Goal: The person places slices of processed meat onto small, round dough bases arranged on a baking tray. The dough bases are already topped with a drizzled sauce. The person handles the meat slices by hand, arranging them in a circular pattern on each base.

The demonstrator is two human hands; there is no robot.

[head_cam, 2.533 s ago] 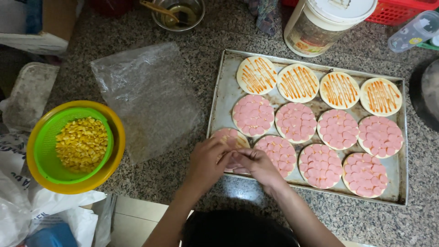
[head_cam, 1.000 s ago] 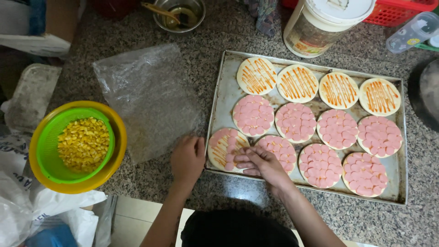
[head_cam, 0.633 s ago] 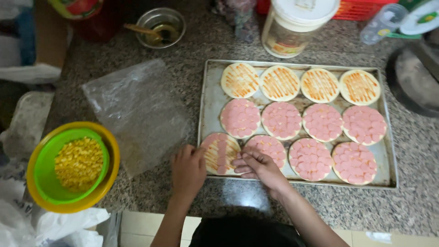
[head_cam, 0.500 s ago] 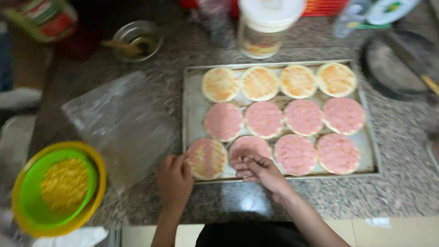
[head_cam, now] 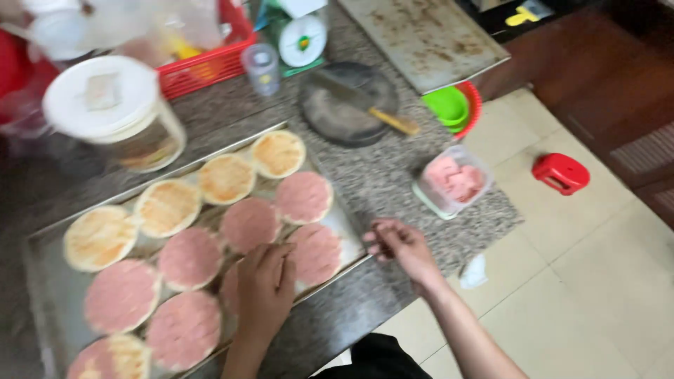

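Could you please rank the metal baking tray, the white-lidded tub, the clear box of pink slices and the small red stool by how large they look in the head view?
1. metal baking tray
2. white-lidded tub
3. clear box of pink slices
4. small red stool, though it sits lower on the floor, farther from the camera, so its real size is unsure.

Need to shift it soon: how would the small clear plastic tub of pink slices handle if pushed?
The small clear plastic tub of pink slices probably slides easily: it looks light and thin-walled. It sits near the granite counter edge, so it could drop off.

Metal tray (head_cam: 42,309) on counter w/ round bases (head_cam: 189,258), most pink-topped, back row plain.
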